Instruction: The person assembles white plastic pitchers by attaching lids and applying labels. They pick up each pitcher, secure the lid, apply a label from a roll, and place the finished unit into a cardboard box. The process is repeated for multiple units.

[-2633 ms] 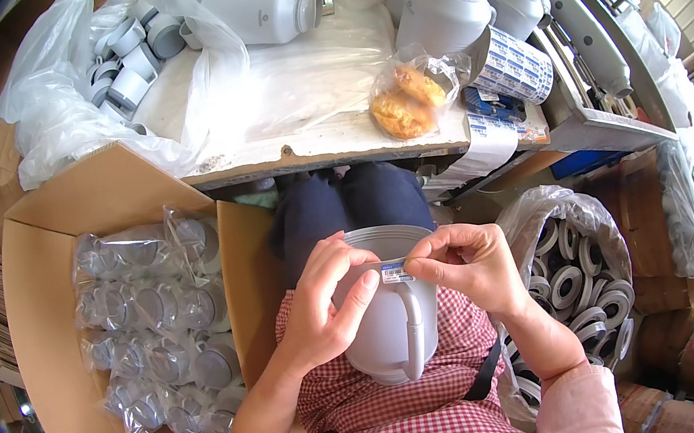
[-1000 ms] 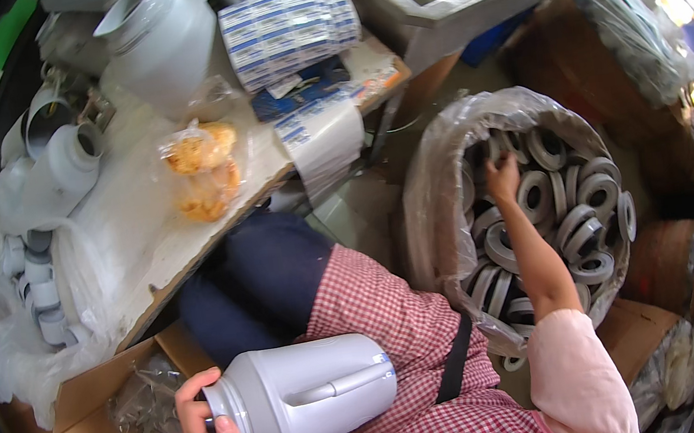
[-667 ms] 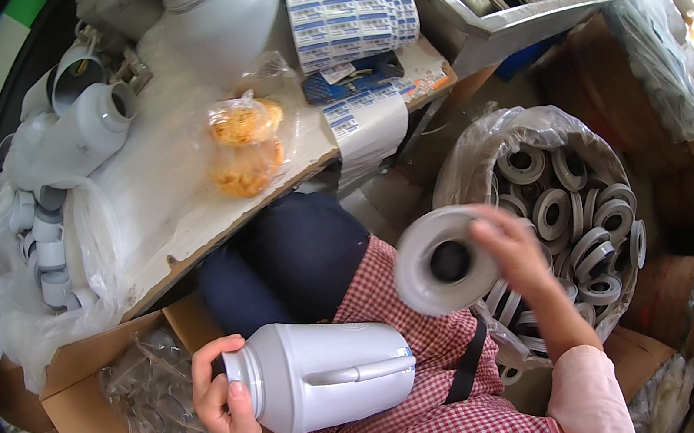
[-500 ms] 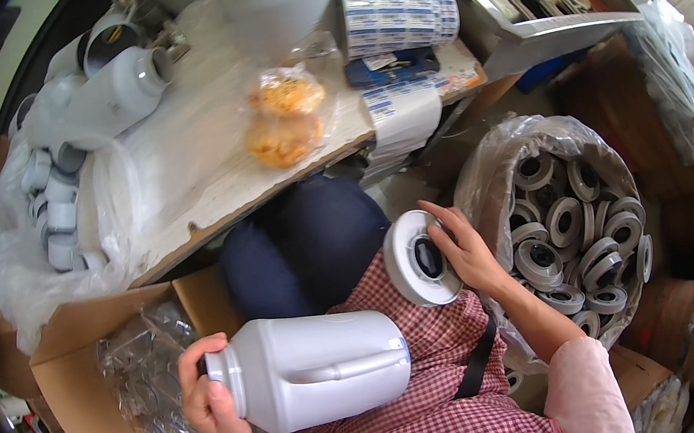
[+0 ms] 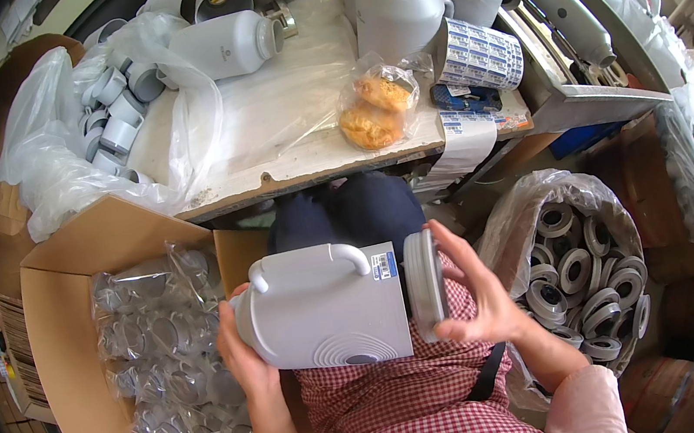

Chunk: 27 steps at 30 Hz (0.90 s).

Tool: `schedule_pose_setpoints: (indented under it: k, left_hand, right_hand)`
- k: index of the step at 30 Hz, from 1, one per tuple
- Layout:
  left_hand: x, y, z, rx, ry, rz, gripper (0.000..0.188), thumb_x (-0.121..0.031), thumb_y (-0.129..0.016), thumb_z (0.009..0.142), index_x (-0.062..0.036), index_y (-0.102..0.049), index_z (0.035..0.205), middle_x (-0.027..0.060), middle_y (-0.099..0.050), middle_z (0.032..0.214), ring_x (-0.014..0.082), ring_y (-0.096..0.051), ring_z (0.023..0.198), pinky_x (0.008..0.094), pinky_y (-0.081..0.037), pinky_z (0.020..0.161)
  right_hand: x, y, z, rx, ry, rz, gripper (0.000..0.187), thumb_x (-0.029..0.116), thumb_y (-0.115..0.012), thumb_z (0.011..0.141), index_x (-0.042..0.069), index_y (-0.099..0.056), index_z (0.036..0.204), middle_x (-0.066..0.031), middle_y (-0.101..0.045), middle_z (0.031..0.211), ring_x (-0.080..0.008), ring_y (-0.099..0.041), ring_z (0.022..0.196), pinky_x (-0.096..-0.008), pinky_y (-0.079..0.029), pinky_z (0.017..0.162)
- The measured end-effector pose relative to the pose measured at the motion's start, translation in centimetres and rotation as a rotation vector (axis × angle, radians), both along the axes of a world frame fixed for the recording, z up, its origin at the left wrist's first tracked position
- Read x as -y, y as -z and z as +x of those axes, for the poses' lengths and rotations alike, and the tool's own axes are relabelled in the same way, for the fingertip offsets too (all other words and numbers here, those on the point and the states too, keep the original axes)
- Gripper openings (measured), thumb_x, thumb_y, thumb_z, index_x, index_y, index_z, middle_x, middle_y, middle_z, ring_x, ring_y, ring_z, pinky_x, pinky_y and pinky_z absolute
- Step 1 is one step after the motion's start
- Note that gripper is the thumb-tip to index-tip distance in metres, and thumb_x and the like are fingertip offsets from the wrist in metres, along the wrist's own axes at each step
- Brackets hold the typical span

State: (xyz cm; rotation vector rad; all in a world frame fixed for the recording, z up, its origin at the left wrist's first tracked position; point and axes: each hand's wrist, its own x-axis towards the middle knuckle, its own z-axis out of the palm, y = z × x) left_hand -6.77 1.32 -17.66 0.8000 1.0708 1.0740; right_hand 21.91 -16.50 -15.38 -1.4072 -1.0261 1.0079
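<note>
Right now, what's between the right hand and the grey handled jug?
In the head view, a grey round cap, held by the right hand beside the grey handled jug.

brought the grey ring (image 5: 424, 283) up beside the labelled end of the grey jug (image 5: 324, 307) with the right hand (image 5: 481, 300), tipping the ring edge-on; rolled the jug in the left hand (image 5: 246, 348), shifting its handle (image 5: 308, 255) to the far side.

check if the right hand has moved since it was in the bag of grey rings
Yes: the right hand has moved left, out of the plastic bag, and holds a grey ring beside the grey jug.
</note>
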Motion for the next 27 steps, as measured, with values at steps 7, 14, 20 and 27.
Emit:
schedule_pose_setpoints:
  k: [7, 14, 20, 27]
  left_hand:
    - [-0.7, 0.9, -0.1, 0.148, 0.096, -0.129, 0.053, -0.039, -0.043, 0.113, 0.0070, -0.062, 0.131, 0.0123, -0.072, 0.116, 0.0206, -0.070, 0.103, 0.0346, -0.054, 0.095]
    - [0.6, -4.5, 1.4, -0.211, 0.074, 1.066, 0.052, -0.034, -0.052, 0.102, 0.0120, -0.068, 0.084, 0.0263, -0.063, 0.124, 0.0384, -0.065, 0.109, 0.0481, -0.053, 0.098]
    - [-4.9, -4.9, 4.8, -0.124, 0.675, 0.839, 0.054, -0.033, -0.057, 0.105, -0.0004, -0.059, 0.062, 0.0220, -0.072, 0.114, 0.0275, -0.069, 0.099, 0.0393, -0.054, 0.090]
    - [-19.1, -4.4, 13.1, -0.489, 0.243, 0.811, 0.038, -0.029, -0.044, 0.115, 0.0004, -0.065, 0.101, 0.0145, -0.074, 0.107, 0.0214, -0.068, 0.106, 0.0364, -0.050, 0.100]
  right_hand:
    - [-0.8, 0.2, -2.5, 0.284, -0.067, 0.226, 0.130, 0.051, -0.092, 0.069, -0.005, -0.023, 0.165, -0.0278, -0.027, 0.168, -0.0397, -0.028, 0.157, -0.0496, -0.024, 0.127]
    - [-0.7, 1.9, -2.8, -0.879, 0.109, -0.476, 0.103, 0.074, -0.048, 0.098, -0.002, -0.029, 0.164, -0.0207, -0.043, 0.162, -0.0324, -0.044, 0.148, -0.0463, -0.039, 0.120]
    - [-2.0, -4.1, -0.2, 0.442, 0.032, 0.021, 0.051, 0.041, -0.049, 0.107, -0.003, -0.073, 0.117, -0.0229, -0.073, 0.121, -0.0390, -0.070, 0.113, -0.0475, -0.053, 0.099]
    - [-10.7, -2.8, -1.2, 0.420, -0.216, 0.212, 0.048, 0.038, -0.063, 0.101, 0.000, -0.069, 0.128, -0.0198, -0.064, 0.138, -0.0417, -0.055, 0.132, -0.0527, -0.042, 0.113]
